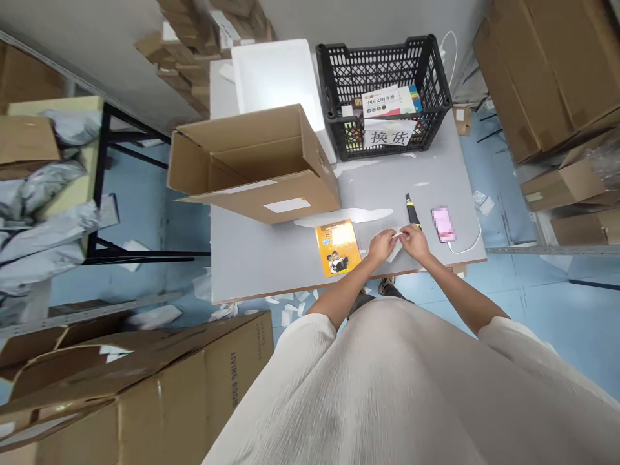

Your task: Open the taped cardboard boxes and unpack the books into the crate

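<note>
Both my hands meet over the front of the grey table, pinching a small white slip of paper (394, 250) between them. My left hand (382, 246) is closed on its left side, and my right hand (415, 243) is closed on its upper right part. Just left of my left hand lies an orange book (338, 248) with figures on its cover, flat on the table. A black and yellow box cutter (411, 209) lies right beyond my right hand, its near end partly hidden by the fingers. To the right rests a pink phone (442, 224) with a white cable.
An open cardboard box (290, 200) stands on the table (271, 265) at the left, before a white foam box (274, 71). At the back right, a black plastic crate (382, 58) holds books. Cartons flank the table, and paper scraps (288, 314) litter the floor.
</note>
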The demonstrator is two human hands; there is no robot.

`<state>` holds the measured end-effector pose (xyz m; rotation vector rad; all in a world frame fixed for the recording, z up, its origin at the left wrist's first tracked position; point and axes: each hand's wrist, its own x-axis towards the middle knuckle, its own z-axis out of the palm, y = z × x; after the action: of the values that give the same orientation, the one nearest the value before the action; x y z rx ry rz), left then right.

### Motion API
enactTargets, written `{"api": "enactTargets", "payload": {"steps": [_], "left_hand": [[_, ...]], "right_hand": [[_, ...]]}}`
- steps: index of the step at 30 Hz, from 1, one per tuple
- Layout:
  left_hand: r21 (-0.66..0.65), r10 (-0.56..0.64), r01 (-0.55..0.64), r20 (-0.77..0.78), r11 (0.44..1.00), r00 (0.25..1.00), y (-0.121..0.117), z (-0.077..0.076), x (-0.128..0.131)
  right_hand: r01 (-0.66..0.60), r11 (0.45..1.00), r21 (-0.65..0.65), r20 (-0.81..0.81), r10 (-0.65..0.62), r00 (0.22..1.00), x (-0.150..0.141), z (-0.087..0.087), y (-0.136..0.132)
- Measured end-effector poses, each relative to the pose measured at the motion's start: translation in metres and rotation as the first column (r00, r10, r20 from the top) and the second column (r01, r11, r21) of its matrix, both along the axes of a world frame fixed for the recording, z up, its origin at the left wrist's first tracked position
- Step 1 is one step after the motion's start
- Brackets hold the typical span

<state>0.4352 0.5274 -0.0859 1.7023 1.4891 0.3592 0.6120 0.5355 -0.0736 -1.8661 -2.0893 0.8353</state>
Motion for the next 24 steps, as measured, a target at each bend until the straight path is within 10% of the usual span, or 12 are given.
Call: {"api": "enactTargets", "payload": {"steps": [6,14,19,24], "left_hand": [[0.241,0.127,-0.202,0.295,0.949,0.947,0.039,0.080,-0.022],[0.549,0.086,-0.322,0.412,0.772,0.907,0.066,0.199,-0.106],[0.611,0.193,-0.344,0.300,0.713,0.934,0.069,0.231,-0.178],[0.578,0.275,-0.376,0.257,0.725,0.926,0.066,0.231,-0.242]], "right_hand": [[0.185,0.933,0.310,-0.315,-0.083,0.946,-0.025,0.071,0.043],[0.169,0.771,0.613,-0.506,0.219,0.834,-0.116,0.179,0.093],[0.059,0.759,0.648,-0.498,0.364,0.787,-0.191,0.204,0.118],[-0.124,0.772,0.624,-0.445,0.481,0.755,-0.260,0.198,0.131]]}}
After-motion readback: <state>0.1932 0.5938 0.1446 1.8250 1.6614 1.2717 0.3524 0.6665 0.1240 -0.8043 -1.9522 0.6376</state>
